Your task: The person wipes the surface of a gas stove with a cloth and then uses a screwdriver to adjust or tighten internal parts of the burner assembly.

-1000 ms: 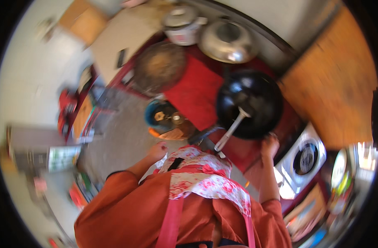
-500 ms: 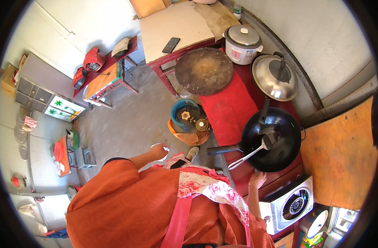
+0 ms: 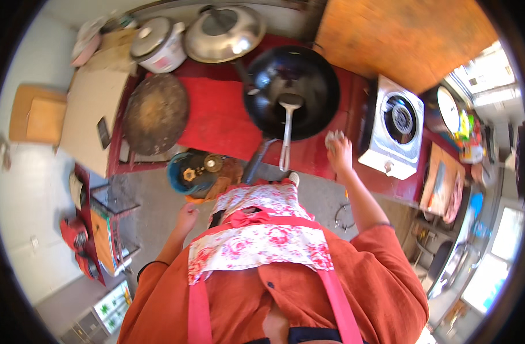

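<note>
My right hand point(image 3: 341, 156) is closed on a small crumpled whitish cloth point(image 3: 333, 137), which touches the red tabletop just right of the wok. My left hand point(image 3: 188, 217) hangs at my side near the blue tub, its fingers loosely curled with nothing visible in them. A large black wok point(image 3: 314, 74) sits on the red table, its handle pointing toward me. Inside it rests the head of a spatula point(image 3: 287, 132), whose metal handle sticks out over the near rim. To the right of my right hand stands a silver gas stove point(image 3: 409, 150).
Left of the wok are a steel wok lid point(image 3: 248, 35), a rice cooker point(image 3: 166, 56) and a round chopping board point(image 3: 156, 114). A phone point(image 3: 103, 133) lies on the side table point(image 3: 90, 109). The blue tub point(image 3: 172, 172) stands below. A knife point(image 3: 440, 179) lies on a board point(image 3: 432, 198) at right.
The view has swung to the right, toward the table. My right hand has come up beside the wok with a whitish cloth; the white cloth seen in my left hand earlier no longer shows there.
</note>
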Action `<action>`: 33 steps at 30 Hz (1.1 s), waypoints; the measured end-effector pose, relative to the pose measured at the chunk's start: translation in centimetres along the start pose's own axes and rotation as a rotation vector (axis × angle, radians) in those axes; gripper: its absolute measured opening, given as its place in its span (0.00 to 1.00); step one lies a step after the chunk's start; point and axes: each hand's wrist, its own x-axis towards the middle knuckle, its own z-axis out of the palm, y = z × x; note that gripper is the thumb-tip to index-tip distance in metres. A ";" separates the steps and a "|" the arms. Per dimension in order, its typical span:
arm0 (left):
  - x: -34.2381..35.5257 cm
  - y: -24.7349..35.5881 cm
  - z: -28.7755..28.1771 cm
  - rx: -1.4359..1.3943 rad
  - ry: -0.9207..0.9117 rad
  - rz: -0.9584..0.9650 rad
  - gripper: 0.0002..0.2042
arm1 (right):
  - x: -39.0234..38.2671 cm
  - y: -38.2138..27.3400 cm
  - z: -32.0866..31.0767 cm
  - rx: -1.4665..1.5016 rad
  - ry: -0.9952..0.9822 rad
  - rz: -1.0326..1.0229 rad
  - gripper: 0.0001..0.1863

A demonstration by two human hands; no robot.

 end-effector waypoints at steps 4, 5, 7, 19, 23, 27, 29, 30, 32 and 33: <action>1.2 3.5 0.3 0.020 -0.091 0.074 0.21 | 3.1 5.0 0.2 -0.078 -0.065 0.389 0.21; 0.8 4.3 0.2 0.054 -0.095 0.079 0.20 | 1.6 5.6 1.6 -0.107 -0.074 0.421 0.24; 0.1 5.3 0.8 0.103 -0.098 0.090 0.20 | -2.1 4.2 3.3 -0.186 -0.026 0.385 0.35; -1.6 7.4 6.4 -0.098 -0.066 -0.082 0.21 | 2.3 2.9 -0.6 0.146 0.028 0.409 0.20; -3.3 9.1 6.7 -0.006 -0.052 -0.003 0.21 | 16.7 9.4 0.0 -0.123 0.156 0.249 0.30; -5.4 10.8 6.2 0.083 -0.082 -0.048 0.21 | 23.4 16.4 2.3 -0.212 -0.115 0.326 0.18; -6.3 10.4 6.1 0.072 -0.103 -0.104 0.21 | 22.7 16.3 3.2 -0.198 -0.129 0.341 0.15; -6.3 9.7 6.5 0.049 -0.101 -0.102 0.21 | 22.1 15.4 3.4 -0.214 -0.128 0.328 0.16; -6.0 8.1 6.7 0.008 -0.102 -0.086 0.21 | 18.6 13.5 3.9 -0.250 -0.116 0.314 0.17; -5.1 8.4 6.6 0.025 -0.084 -0.093 0.21 | 15.9 14.4 5.4 -0.172 -0.071 0.400 0.18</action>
